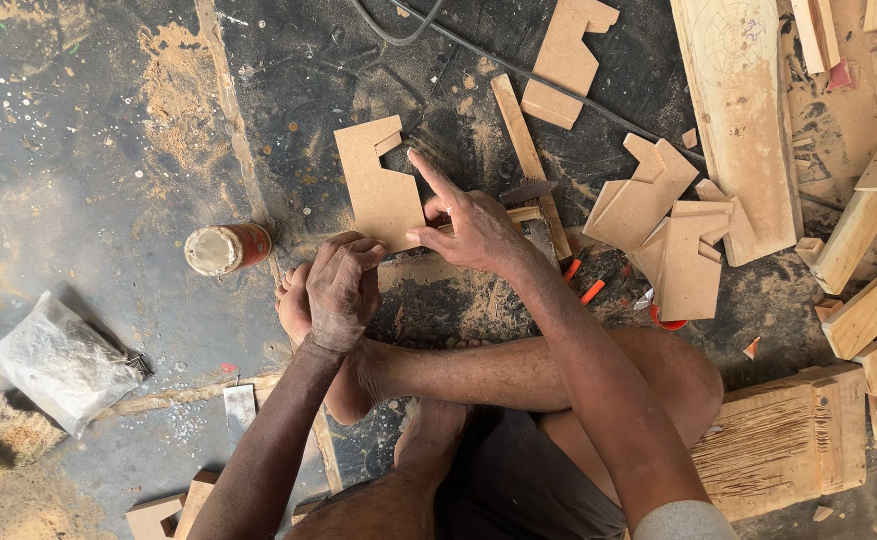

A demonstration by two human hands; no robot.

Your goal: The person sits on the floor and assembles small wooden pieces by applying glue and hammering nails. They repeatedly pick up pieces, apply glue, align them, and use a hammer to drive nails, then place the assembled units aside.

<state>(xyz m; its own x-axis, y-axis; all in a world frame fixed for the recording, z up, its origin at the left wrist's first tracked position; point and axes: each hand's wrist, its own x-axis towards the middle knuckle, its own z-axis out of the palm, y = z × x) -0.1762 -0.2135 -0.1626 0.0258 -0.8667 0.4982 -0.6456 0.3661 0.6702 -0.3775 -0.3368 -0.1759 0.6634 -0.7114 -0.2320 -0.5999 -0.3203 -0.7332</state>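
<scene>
A notched piece of brown fibreboard (379,185) lies flat on the dusty floor in front of me. My left hand (342,292) presses its near corner with bent fingers, resting over my bare foot. My right hand (469,225) touches the board's right edge, index finger stretched out along it and thumb at the lower edge. Whether the right hand also holds something small I cannot tell. Just behind my right hand lie a hammer head (537,225) and a thin wooden strip (527,150).
An open glue tin (225,248) stands left of the board. A plastic bag (59,362) lies at far left. More cut fibreboard shapes (674,235) are stacked right, with a plank (744,110), wood blocks (869,300) and a black cable (519,70) beyond.
</scene>
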